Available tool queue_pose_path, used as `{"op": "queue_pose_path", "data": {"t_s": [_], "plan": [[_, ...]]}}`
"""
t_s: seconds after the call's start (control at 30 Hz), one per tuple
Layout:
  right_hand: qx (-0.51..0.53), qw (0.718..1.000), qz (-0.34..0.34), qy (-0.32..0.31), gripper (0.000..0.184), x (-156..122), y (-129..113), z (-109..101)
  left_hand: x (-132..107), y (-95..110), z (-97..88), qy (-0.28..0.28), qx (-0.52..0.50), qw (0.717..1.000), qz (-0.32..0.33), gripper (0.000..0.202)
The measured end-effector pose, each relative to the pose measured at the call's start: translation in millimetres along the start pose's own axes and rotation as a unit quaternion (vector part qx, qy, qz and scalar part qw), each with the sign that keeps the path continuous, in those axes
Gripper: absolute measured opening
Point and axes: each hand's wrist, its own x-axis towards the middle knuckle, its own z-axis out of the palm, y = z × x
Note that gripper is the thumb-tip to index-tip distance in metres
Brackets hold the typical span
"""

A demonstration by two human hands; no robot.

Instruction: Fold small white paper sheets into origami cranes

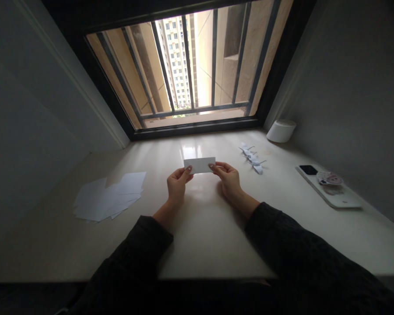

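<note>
A small white rectangle of paper [200, 165], which looks folded, is held up level over the white ledge, its long side running left to right. My left hand [177, 183] pinches its left end, thumb on the near face and fingers behind. At the right end, my right hand [229, 178] grips it the same way. Whatever lies behind the paper is hidden. Off to the left of my left hand rests a loose pile of white paper sheets [110, 197]. Beyond my right hand stand several folded paper cranes [252, 158] in a row.
A white phone [343, 197] with a round grip on its back lies at the right. Near the window corner is a white rounded cylinder [281, 131]. The barred window [197, 65] closes off the far side, with walls on both sides of the ledge [213, 249].
</note>
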Motion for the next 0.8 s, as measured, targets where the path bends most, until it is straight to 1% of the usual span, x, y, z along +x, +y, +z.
{"op": "queue_pose_path", "data": {"t_s": [0.17,0.37,0.43,0.5,0.6,0.7,0.8], "plan": [[0.009,1.0,-0.006,0.004,0.038,-2,-2,2,0,0,0.0,-0.005,0.009,1.0,0.008,0.036],[-0.015,1.0,-0.019,0.007,0.045,-2,-7,3,3,1,-2.1,-0.008,0.041,0.999,0.003,0.037],[-0.023,0.999,-0.028,0.001,0.047,0,-7,0,4,0,-4.1,-0.026,0.057,0.998,-0.009,0.037],[-0.038,0.998,-0.043,0.002,0.05,3,-5,-3,6,0,-6.1,-0.058,0.082,0.995,-0.02,0.037],[-0.052,0.997,-0.061,0.02,0.056,7,-3,-7,6,-1,-7.3,-0.092,0.111,0.99,-0.012,0.035],[-0.042,0.997,-0.063,0.026,0.061,8,-3,-7,5,-1,-6.5,-0.086,0.107,0.991,-0.001,0.036],[-0.033,0.999,-0.026,-0.001,0.057,5,-6,-4,5,-1,-5.3,-0.067,0.095,0.993,0.027,0.034]]}}
